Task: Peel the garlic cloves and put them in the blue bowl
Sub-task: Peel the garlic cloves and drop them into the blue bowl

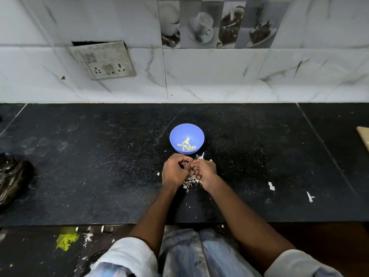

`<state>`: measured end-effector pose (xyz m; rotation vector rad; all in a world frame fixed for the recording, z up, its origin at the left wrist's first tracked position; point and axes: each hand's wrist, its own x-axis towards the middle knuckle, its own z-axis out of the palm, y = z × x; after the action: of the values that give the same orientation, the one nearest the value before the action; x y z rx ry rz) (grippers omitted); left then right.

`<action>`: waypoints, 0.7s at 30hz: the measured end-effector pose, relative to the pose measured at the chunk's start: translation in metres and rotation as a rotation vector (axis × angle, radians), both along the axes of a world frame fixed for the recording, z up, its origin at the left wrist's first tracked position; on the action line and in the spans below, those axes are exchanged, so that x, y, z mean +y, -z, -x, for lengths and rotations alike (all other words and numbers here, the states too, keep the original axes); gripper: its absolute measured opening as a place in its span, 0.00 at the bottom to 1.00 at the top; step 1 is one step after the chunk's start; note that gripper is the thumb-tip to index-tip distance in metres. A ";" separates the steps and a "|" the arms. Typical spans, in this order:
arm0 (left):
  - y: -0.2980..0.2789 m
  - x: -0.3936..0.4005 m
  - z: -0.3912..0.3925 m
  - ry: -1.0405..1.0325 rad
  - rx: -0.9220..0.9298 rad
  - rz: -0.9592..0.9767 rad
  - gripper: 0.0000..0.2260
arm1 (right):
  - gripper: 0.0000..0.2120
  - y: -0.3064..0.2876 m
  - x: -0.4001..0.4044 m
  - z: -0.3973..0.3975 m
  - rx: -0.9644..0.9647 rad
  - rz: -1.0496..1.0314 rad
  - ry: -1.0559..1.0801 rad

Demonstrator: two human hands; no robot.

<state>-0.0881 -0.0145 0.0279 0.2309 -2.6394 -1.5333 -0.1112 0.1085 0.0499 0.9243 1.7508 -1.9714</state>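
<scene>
We see both hands brought together low over the dark desk (99,156), fingertips meeting. The left hand (174,171) has its fingers curled inward around something small, and the right hand (206,172) curls toward it so that the two pinch at the same spot; what they hold is mostly hidden between the fingers, though a bit of pale papery skin shows there, so we take it for a garlic clove (189,162) without being able to make out its shape. Just beyond the hands, almost touching the knuckles, stands the blue bowl (186,132), upright, with a small heap of peeled cloves (186,146) lying in its near side. Under and between the hands a litter of white peels (190,181) is scattered on the desk, with more poking out beside the bowl's near rim. Well to the right of the hands lie two loose white scraps (271,185). Far to the left of the hands sits a crumpled dark plastic bag (12,176) at the frame's edge.
</scene>
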 end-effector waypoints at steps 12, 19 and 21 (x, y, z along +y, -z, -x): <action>-0.008 0.020 -0.014 -0.161 0.015 0.065 0.07 | 0.06 -0.003 0.027 0.000 -0.056 0.248 -0.137; -0.007 0.009 -0.002 -0.157 -0.038 -0.091 0.08 | 0.09 -0.003 0.023 -0.002 0.062 0.225 -0.117; -0.010 0.006 -0.003 -0.159 -0.055 -0.122 0.07 | 0.11 -0.004 0.020 -0.004 0.107 0.199 -0.109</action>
<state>-0.0850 -0.0082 0.0381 0.4863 -2.4996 -1.6582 -0.1068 0.1287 0.0540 0.6556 1.5871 -2.1106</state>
